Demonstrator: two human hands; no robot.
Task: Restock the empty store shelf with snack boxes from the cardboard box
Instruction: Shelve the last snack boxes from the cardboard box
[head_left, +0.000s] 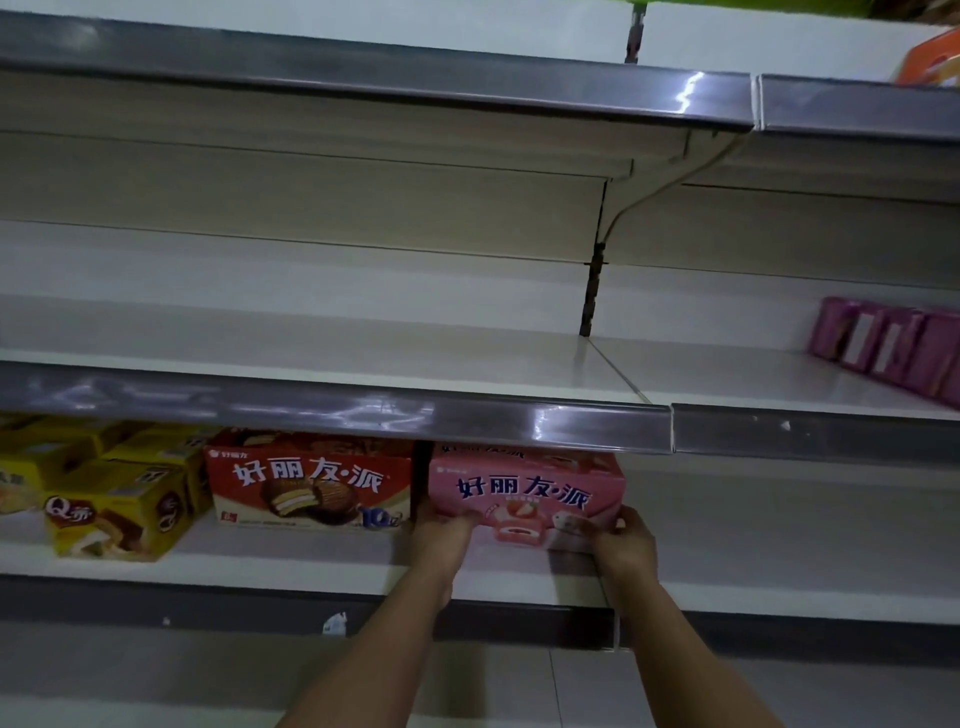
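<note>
pink snack box held on the lower shelf

both hands hold a pink strawberry pie box (524, 491) standing on the lower shelf (322, 569). the left hand (444, 530) curls its fingers round the box's lower left corner; the right hand (626, 543) grips its lower right end. just left, nearly touching, stands a red chocolate pie box (309, 486), then yellow q-cake boxes (111, 509) stacked askew. the grey price rail (332, 410) of the shelf above overhangs the box tops. purple packs (891, 345) sit far right on that upper shelf.

Glossy card pink box (524, 488); shiny plastic shelf edge (332, 410).
</note>
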